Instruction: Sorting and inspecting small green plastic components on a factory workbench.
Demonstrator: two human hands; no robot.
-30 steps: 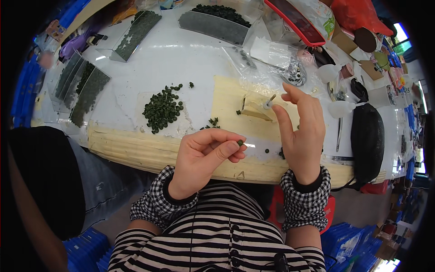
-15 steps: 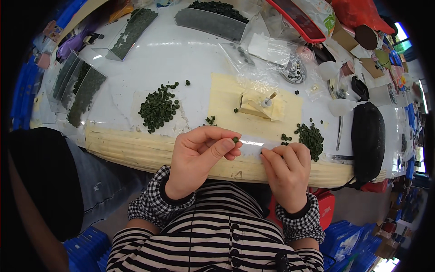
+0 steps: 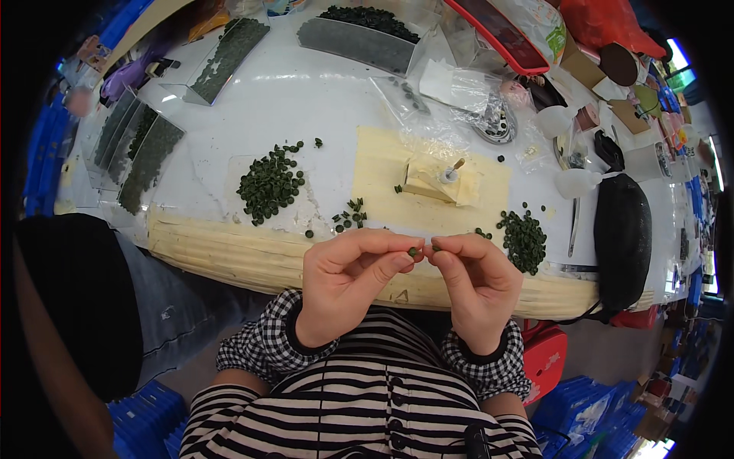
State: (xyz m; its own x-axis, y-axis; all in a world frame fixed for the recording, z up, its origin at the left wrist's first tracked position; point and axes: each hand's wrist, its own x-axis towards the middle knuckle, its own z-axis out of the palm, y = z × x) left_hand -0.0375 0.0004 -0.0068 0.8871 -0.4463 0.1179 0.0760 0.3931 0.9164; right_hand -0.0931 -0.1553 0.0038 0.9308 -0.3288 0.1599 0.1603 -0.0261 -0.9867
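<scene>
My left hand [image 3: 348, 279] is closed in a pinch on a small round green piece [image 3: 413, 252] between thumb and forefinger. Close against it, my right hand [image 3: 480, 287] pinches a tiny dark green piece [image 3: 436, 247], mostly covered by the fingertips. The two pinches nearly meet above the table's front edge. Beyond them, a block wrapped in yellowish tape [image 3: 432, 183] carries a small white nozzle-like holder [image 3: 449, 175] with a brown tip. Dark green pieces lie in a larger pile [image 3: 269, 186] to the left, a smaller pile [image 3: 524, 241] to the right, and a loose cluster [image 3: 352, 214] between.
Clear trays of green pieces stand at the left [image 3: 149, 168] and at the back [image 3: 359, 46]. A red-cased phone [image 3: 501, 34], plastic bags [image 3: 466, 84] and tweezers [image 3: 573, 226] lie around. A black pouch [image 3: 623, 237] sits at the right edge. Padded yellow edging [image 3: 222, 249] runs along the front.
My right hand has moved left and a little up, bringing its pinch beside the left one. My left hand has shifted slightly right and down, uncovering more of the loose cluster.
</scene>
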